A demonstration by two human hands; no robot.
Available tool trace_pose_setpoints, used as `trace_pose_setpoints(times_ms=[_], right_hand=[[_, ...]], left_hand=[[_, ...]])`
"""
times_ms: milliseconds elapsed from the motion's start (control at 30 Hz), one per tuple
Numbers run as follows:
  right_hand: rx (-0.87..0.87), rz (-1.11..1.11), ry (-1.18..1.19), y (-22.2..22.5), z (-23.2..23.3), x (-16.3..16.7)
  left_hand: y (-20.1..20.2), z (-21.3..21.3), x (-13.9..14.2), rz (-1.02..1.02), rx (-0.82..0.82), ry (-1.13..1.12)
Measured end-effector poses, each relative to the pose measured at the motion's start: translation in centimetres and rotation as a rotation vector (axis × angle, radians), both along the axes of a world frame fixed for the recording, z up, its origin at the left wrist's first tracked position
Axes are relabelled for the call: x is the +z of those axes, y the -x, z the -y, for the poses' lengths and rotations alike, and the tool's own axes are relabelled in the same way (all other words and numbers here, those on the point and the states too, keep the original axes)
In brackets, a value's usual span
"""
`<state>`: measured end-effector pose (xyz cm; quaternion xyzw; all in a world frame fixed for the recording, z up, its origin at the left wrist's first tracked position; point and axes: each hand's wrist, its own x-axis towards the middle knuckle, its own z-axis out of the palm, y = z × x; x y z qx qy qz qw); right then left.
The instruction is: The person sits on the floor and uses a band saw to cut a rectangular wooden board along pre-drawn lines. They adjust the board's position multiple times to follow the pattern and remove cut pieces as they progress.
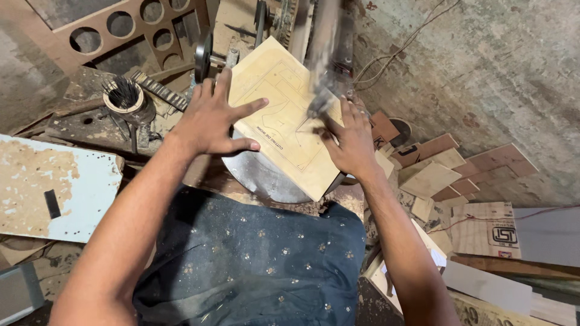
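Observation:
A pale plywood board (284,102) with pencilled outlines lies on the round metal table (260,178) of a sawing machine. My left hand (211,118) presses flat on the board's left edge, fingers spread. My right hand (350,142) rests on the board's right side, fingers close to the blurred, moving saw head (326,66) that meets the board near its middle. Both hands press on the board rather than grip it.
Wood offcuts and plywood pieces (435,169) pile up at the right. A brown panel with round holes (127,27) leans at the back left. A cup of thin rods (124,96) and a light blue worn board (57,187) sit at the left.

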<state>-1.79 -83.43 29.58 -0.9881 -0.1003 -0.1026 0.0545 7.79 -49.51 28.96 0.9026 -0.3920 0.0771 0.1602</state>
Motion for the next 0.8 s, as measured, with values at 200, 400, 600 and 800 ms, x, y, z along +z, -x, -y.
trace_pose_setpoints(times_ms=[200,400,600,800], right_hand=[[-0.062,-0.028,0.027,1.2,-0.3,-0.1],[-0.13,-0.065,0.114,2.4,-1.3,0.3],[-0.185,-0.009,0.045,3.4,-2.8,0.4],[-0.272,-0.021,0.049,3.9,-3.8,0.4]], left_hand=[[-1.7,0.2,0.5,-0.051,-0.051,-0.094],[-3.0,0.5,1.5,-0.091,-0.086,-0.101],[-4.5,1.1,1.6,-0.116,-0.104,-0.139],[-4.3,1.1,1.2,-0.082,-0.059,-0.131]])
